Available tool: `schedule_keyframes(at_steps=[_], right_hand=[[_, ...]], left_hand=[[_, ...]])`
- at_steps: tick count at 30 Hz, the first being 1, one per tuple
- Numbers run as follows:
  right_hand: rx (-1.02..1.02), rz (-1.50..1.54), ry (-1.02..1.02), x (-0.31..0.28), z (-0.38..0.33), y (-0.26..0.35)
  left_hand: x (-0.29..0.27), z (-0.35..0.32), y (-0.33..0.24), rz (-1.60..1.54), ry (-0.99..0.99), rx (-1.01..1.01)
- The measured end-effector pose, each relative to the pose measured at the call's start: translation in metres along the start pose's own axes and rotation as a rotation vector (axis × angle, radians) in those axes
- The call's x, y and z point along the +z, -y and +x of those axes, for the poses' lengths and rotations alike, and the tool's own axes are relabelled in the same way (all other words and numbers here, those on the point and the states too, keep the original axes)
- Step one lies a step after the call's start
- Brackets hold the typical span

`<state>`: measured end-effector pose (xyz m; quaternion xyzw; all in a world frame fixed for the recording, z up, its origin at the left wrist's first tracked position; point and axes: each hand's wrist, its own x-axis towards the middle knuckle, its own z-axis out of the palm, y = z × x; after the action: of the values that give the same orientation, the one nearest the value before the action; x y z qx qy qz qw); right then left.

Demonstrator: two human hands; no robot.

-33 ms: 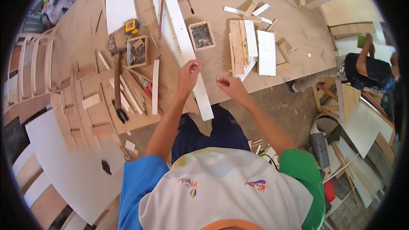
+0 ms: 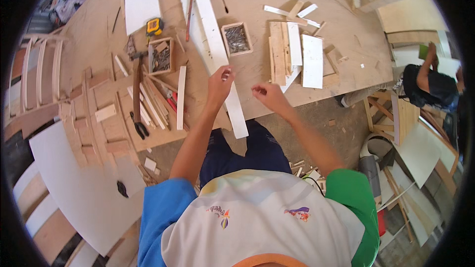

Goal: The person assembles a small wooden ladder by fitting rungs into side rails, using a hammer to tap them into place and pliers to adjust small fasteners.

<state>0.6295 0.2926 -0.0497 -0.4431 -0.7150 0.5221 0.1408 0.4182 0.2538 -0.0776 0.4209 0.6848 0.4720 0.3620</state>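
White board (image 2: 236, 111), long and narrow: lies lengthwise on the wooden table (image 2: 349, 24), near end jutting past the table edge above the person's legs. Left hand (image 2: 221, 83): at the board, fingers curled inward; whether it touches the board or pinches anything cannot be told. Right hand (image 2: 271, 97): just right of the board, thumb and forefinger drawn close; any small item between them cannot be made out. Second white board (image 2: 192, 25): beside the first, on its left, with a reddish stick (image 2: 190, 12) across it. Small wooden box (image 2: 249, 39), right of the boards: holds nails (image 2: 237, 38). Stack of wood pieces (image 2: 278, 52) and white panel (image 2: 312, 62): farther right, side by side. Left of the boards: second box (image 2: 172, 55) of metal bits and scraps, yellow tape measure (image 2: 154, 27), hammer (image 2: 137, 89), dark-handled pliers (image 2: 140, 127), loose strips (image 2: 153, 101). Far right, beyond the table: another person (image 2: 428, 84), arm reaching toward a green item (image 2: 423, 51).
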Motion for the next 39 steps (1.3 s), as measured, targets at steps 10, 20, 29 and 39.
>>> schedule_keyframes(at_steps=[10, 20, 29, 39], right_hand=[[-0.112, -0.220, 0.010, -0.006, 0.110, -0.017], [-0.197, -0.404, 0.014, -0.016, 0.186, -0.019], [-0.226, -0.663, 0.121, 0.004, 0.213, -0.014], [-0.246, -0.754, 0.207, 0.014, 0.224, -0.016]], left_hand=[[0.021, 0.037, -0.005, 0.068, -0.155, -0.070], [0.027, 0.040, 0.002, 0.090, -0.164, -0.122], [0.015, 0.029, -0.006, 0.077, -0.124, -0.175], [0.023, 0.008, -0.002, -0.074, -0.121, -0.151]])
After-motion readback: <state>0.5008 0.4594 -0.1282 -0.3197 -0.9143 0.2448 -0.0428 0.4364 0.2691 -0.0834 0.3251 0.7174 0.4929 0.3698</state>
